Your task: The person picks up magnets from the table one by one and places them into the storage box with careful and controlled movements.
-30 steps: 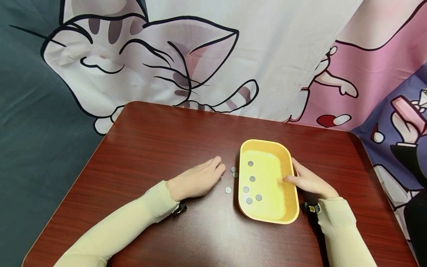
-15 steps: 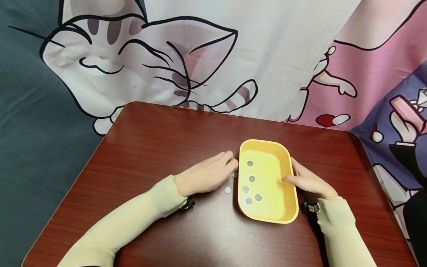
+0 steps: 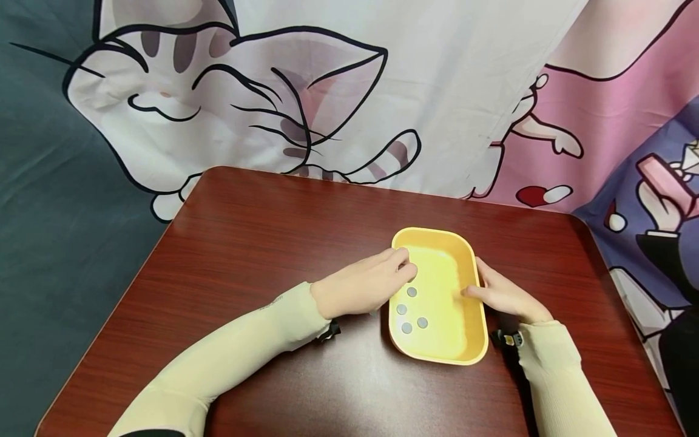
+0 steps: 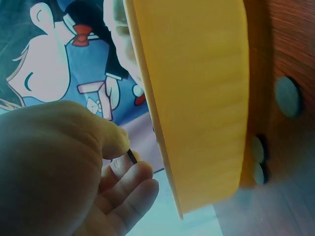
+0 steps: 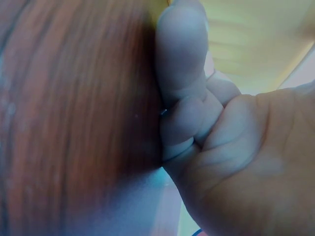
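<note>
My left hand [image 3: 364, 283] reaches over the left rim of a yellow plastic container [image 3: 446, 347]. In the left wrist view its thumb and fingertips pinch a thin coin [image 4: 132, 156], seen edge-on and dark, above the container's rim. Several grey coins [image 3: 406, 328] lie flat on the container floor; the hand covers the upper left part of it. My right hand [image 3: 510, 298] grips the container's right side, thumb over the rim and the other fingers outside, close to the table. On the table beside the left wall are three more coins [image 4: 289, 97], mostly hidden by the left hand in the head view.
A dark red wood-grain table [image 3: 284, 224] carries everything. Behind it hangs a cartoon-printed cloth [image 3: 459, 91] that comes down to the table's back edge. A dark shape [image 3: 679, 364] stands beyond the right edge.
My left hand has moved right, from the table beside the container to over its left rim. The right hand and the container stay in place.
</note>
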A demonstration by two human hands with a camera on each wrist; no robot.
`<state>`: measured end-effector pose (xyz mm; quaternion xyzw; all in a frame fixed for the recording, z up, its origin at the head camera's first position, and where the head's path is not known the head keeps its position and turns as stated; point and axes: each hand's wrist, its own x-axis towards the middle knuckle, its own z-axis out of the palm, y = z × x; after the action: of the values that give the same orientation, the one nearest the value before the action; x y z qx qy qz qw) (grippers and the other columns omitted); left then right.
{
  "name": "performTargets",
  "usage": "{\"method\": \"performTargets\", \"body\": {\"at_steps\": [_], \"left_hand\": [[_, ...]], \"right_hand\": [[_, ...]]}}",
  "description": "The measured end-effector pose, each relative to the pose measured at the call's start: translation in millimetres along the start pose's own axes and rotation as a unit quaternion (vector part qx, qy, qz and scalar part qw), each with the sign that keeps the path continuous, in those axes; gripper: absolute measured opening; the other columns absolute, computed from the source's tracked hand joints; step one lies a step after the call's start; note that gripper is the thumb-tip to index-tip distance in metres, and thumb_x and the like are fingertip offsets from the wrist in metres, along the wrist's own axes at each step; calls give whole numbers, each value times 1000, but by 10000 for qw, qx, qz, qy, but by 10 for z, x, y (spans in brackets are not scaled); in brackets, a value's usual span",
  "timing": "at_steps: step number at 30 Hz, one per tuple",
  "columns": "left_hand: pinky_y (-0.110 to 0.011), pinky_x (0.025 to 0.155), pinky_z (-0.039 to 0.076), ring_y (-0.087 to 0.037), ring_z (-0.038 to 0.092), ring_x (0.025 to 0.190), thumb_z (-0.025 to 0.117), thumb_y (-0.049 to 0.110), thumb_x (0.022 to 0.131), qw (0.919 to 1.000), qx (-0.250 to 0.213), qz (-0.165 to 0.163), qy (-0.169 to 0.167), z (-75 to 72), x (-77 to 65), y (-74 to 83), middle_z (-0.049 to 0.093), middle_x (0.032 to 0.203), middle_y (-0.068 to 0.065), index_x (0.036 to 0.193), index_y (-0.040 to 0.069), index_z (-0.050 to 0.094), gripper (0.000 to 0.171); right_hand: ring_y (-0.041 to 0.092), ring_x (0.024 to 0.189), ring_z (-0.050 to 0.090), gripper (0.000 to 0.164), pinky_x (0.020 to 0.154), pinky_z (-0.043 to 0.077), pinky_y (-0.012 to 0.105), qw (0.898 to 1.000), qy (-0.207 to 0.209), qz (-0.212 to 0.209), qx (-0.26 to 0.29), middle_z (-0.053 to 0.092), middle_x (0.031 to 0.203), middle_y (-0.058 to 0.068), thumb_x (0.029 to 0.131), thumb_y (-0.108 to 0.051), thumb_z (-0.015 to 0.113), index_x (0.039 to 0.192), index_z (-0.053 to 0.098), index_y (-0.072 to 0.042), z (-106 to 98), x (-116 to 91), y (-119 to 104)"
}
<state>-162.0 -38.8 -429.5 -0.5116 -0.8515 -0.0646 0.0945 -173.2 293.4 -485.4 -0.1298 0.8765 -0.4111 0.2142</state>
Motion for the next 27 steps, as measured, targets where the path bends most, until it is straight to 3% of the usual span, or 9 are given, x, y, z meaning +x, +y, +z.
{"method": "performTargets", "body": {"at_steps": [10, 15, 21, 27], "left_hand": [[-21, 79, 39, -16, 45, 84, 52, -1, 91, 9995, -77, 292, -84, 113, 260, 115, 45, 93, 1, 106, 13, 56, 21], [-22, 78, 41, -16, 45, 79, 46, -1, 97, 9990, 150, 411, -65, 170, 370, 191, 48, 94, 1, 106, 13, 58, 20], [-22, 74, 43, -15, 46, 79, 48, 5, 101, 9983, 231, 340, -413, 264, 455, 275, 50, 99, 1, 115, 14, 58, 19], [-22, 82, 46, -14, 52, 85, 56, 7, 99, 9955, 397, 433, -743, 317, 499, 349, 54, 104, 2, 121, 16, 58, 23]], "right_hand": [[17, 96, 70, 72, 80, 60, 28, 9993, -89, -94, 346, 56, 132, 26, 94, -12, 64, 155, 26, -2, -5, -9, -9], [16, 95, 70, 71, 81, 60, 27, 9995, -60, -61, 296, 58, 130, 24, 94, -12, 64, 153, 28, -3, -3, -4, -15], [18, 98, 68, 74, 80, 59, 27, 9999, -41, -28, 121, 57, 132, 24, 92, -14, 65, 154, 27, -1, -6, -8, -30], [19, 98, 67, 73, 79, 59, 27, 9999, -80, -56, 89, 57, 130, 24, 93, -13, 63, 154, 26, 1, -16, -19, -25]]}}
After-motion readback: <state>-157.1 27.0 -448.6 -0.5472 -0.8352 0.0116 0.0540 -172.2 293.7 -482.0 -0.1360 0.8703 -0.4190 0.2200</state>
